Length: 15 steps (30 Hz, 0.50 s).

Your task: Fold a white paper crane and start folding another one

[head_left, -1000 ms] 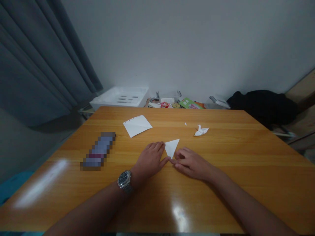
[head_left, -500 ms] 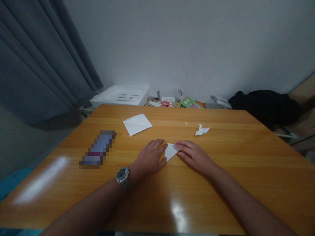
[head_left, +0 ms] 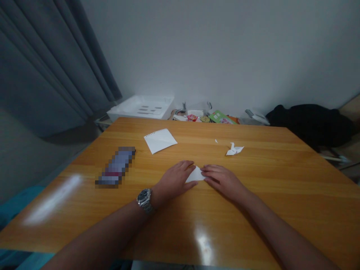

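The folded paper (head_left: 195, 174) lay flat on the table (head_left: 281, 195), pressed between the left hand (head_left: 176, 180) and right hand (head_left: 222, 180); a second earlier its triangle stood exposed; fingers were flattened, gripping nothing; creasing was judged under way.

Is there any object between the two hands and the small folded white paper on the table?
No. Both the left hand and the right hand already rest flat on the folded paper, with nothing visible between them. The paper sheet and the paper crane lie farther away on the table.
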Motion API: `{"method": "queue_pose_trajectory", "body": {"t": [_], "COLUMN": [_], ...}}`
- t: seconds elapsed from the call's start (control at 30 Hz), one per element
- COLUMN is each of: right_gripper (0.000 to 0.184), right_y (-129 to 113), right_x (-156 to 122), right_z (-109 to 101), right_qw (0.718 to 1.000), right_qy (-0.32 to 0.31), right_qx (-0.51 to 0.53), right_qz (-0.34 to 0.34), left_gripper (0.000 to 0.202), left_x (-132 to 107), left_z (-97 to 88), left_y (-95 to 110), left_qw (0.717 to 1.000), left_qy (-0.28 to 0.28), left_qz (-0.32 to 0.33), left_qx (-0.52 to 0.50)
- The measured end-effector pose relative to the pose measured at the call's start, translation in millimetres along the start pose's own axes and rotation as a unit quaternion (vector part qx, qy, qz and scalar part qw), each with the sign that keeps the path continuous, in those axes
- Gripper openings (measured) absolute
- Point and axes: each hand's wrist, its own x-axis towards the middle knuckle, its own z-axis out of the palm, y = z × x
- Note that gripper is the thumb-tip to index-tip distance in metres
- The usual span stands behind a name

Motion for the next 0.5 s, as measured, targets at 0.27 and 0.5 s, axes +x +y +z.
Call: {"method": "queue_pose_trajectory", "body": {"t": [0.27,0.5], "right_gripper": [0.021,0.021], "right_y": [-4.1,-7.8], "right_x": [0.4,1.9], "right_z": [-1.4,-3.6], "right_qw": [1.0,0.998], "right_qy": [0.0,0.003], "right_qx": [0.007,0.027], "right_qz": [0.008,0.048], "left_gripper": [0.036,0.037], "left_x": [4.8,3.9], "left_z": [-1.4,-1.9], "left_y": [3.0,3.1], "left_qw": [1.0,1.0], "left_qy": [-0.018,-0.017], "left_qz": [0.017,0.017], "left_qx": [-0.005,-0.005]}}
